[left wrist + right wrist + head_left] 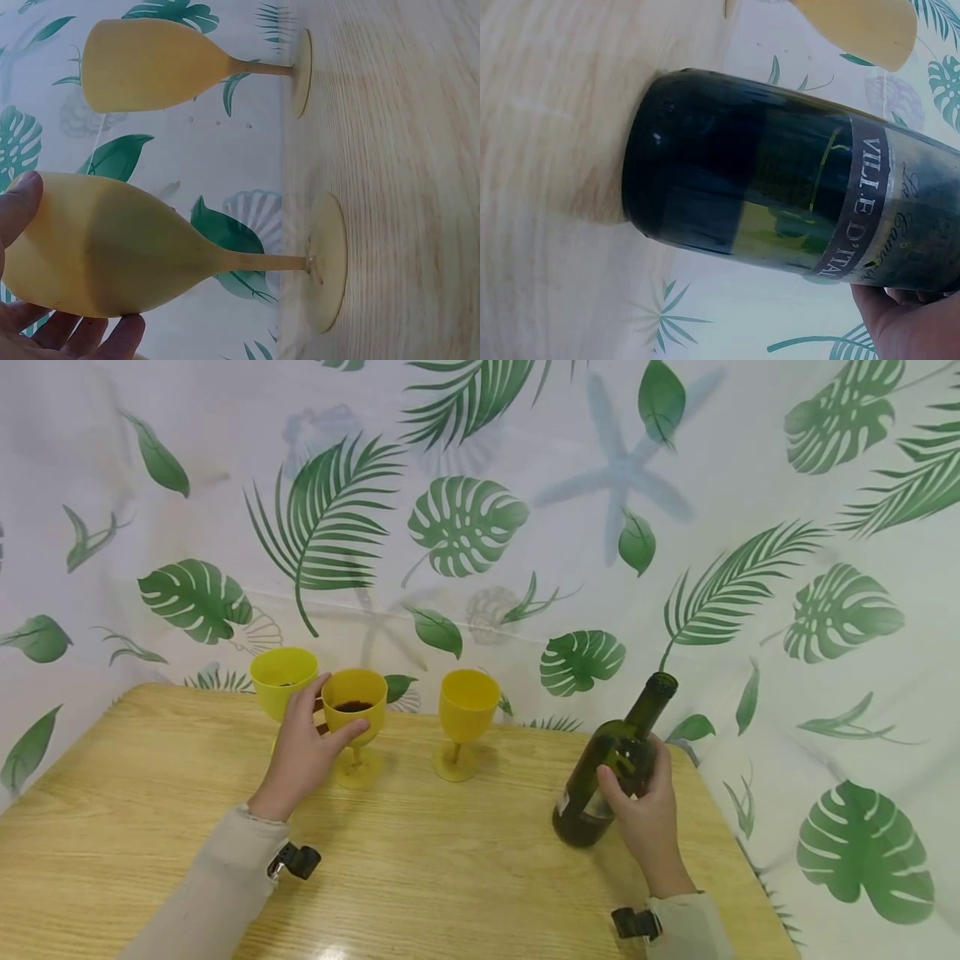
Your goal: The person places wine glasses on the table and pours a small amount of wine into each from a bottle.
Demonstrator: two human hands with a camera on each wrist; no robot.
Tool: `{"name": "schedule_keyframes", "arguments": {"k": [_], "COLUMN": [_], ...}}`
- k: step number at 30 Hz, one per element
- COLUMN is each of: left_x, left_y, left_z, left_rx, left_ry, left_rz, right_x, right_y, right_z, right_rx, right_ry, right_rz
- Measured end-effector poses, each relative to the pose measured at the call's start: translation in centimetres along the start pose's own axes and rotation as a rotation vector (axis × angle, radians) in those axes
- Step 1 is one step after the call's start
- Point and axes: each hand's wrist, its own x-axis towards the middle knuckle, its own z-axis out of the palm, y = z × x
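On the wooden table (187, 793) your left hand (303, 752) wraps round the bowl of the middle goblet (356, 703), thumb on the near side and fingers behind, its foot flat on the wood. That goblet holds a little dark liquid at the bottom. Just behind your hand stands a second goblet (281, 675), which also seems to have a dark trace inside, though it is too small to be sure. Well apart to the right, the third goblet (467, 706) looks dry inside. Your right hand (645, 814) grasps the green bottle (611, 760) about its body, the base on the table and the neck leaning away to the right. Judging from this, pouring is partly done: one goblet is served, and the right-hand one looks unfilled.
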Motion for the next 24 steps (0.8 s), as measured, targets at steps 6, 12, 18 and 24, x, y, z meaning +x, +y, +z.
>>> {"name": "schedule_keyframes", "arguments": {"k": [6,12,18,24], "left_x": [-0.3,-0.2,0.3,0.6], "left_y": [0.2,0.2,-0.4,-1.1], "left_z": [-0.1,0.1,0.9,1.7], "left_rx": [0.008,0.014,-0.028,-0.058], "left_ry": [-0.01,-0.024,-0.059,-0.044], "left_rz": [-0.001,-0.021,-0.014,0.003], "right_x": [0.1,0.0,0.0,-0.1], "right_y": [0.3,0.2,0.2,0.3], "right_z": [0.0,0.0,0.0,0.1], "right_rx": [-0.013,-0.001,-0.004,0.017], "right_ry": [-0.002,-0.002,-0.005,-0.016], "right_rz": [-0.008,-0.008,0.012,0.003]}}
